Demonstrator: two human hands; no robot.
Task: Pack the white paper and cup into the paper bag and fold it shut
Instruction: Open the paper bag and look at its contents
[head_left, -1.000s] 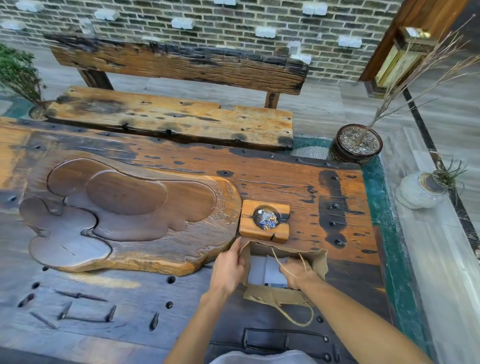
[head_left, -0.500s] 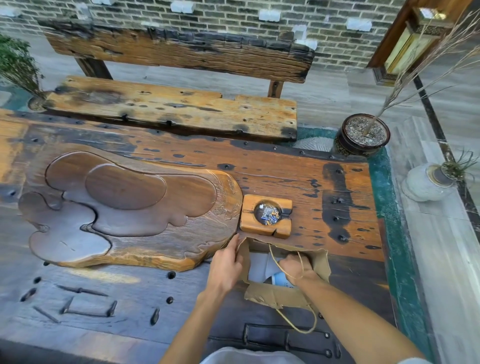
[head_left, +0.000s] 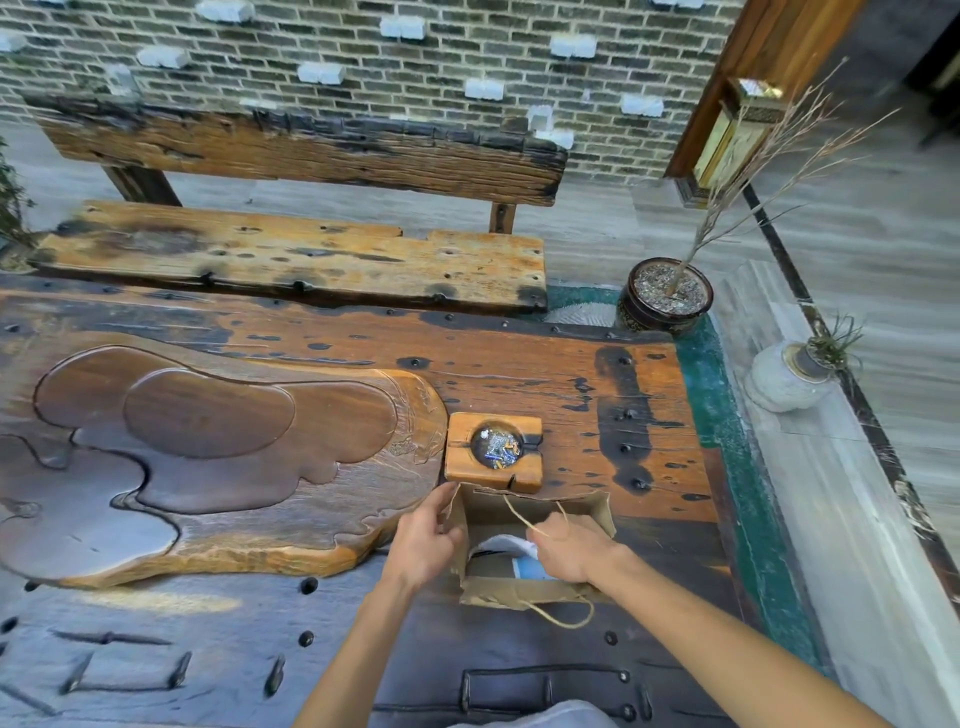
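Observation:
A brown paper bag (head_left: 524, 592) with twine handles stands open on the dark wooden table (head_left: 597, 415) near its front right. My left hand (head_left: 423, 545) grips the bag's left wall and holds the mouth apart. My right hand (head_left: 569, 548) reaches inside the bag, with the far handle's twine across its fingers. White paper (head_left: 501, 544) shows inside, just left of that hand. A light blue piece, probably the cup (head_left: 530, 567), lies below the hand. Whether the right hand holds anything is hidden by the bag.
A small wooden ashtray block (head_left: 494, 448) sits right behind the bag. A large carved wooden tea tray (head_left: 208, 457) fills the table's left. A wooden bench (head_left: 291, 260) stands beyond. A dark plant pot (head_left: 665, 299) and a white vase (head_left: 784, 376) are on the floor at right.
The right hand has gone deeper into the bag and covers more of the white paper. The left hand still holds the bag's left wall. The camera has tilted slightly.

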